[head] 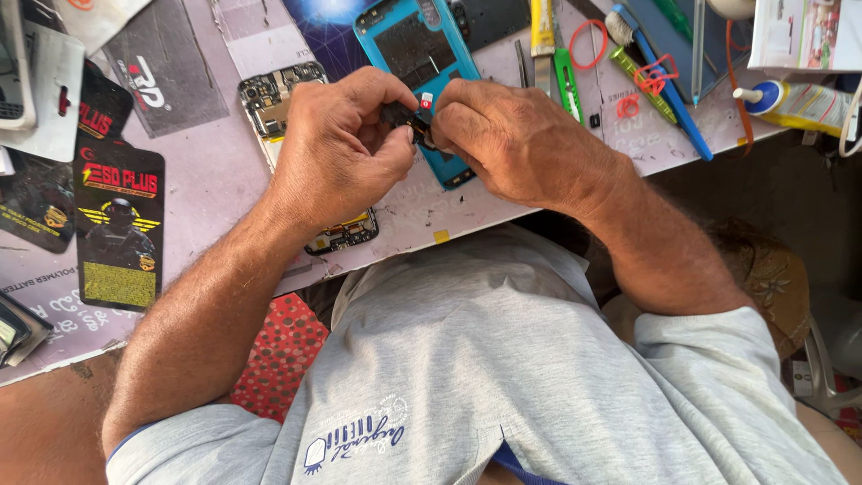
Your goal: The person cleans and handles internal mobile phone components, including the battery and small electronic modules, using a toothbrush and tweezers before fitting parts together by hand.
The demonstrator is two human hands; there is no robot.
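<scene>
Item: small dark phone part [404,117] w/ a tiny red-and-white tab on top, held between both hands above the bench.
- Left hand [346,148]: fingers curled, pinching the part's left end betw. thumb and fingertips.
- Right hand [516,144]: closed round the right end, thumb and forefinger pinched on it. Hands meet fingertip to fingertip; neither is nearer, the part sits right betw. them.
- Long axis: approx. left-right across the body, slightly tilted; most of it hidden by fingers, so exact shape can't be told.
- Position: directly over the blue phone back cover [415,54], just beside the opened phone [274,103] w/ exposed board, which lies under the left wrist.

Count, bench top:
- phone bodies/covers: 2 (1 blue shell, 1 opened unit)
- black accessory packets [117,224]: 3 or so at left, some cropped
- blue-handled brush [669,94]: 1
- green tool [567,85]: 1
- red rubber bands [588,43]: approx. 3
- glue tube [799,103]: 1
</scene>
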